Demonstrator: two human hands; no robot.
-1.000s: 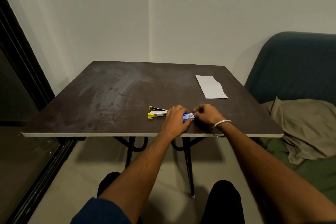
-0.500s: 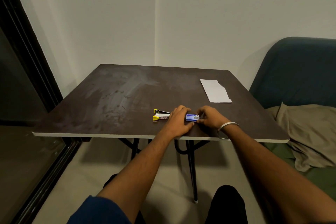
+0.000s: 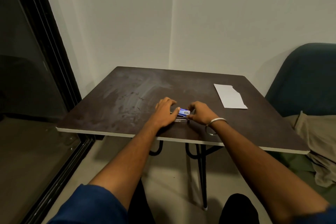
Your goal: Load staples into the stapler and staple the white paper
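Holding a small blue staple box between both hands near the front edge of the dark bench.

Left hand curled over the box's left end, thumb against it; right hand pinching the right end with bent fingers, metal bangle at the wrist. Lying just below the box, mostly hidden under the hands: the stapler, only a pale sliver showing. Resting flat toward the far right corner, well apart from the hands: the white paper.
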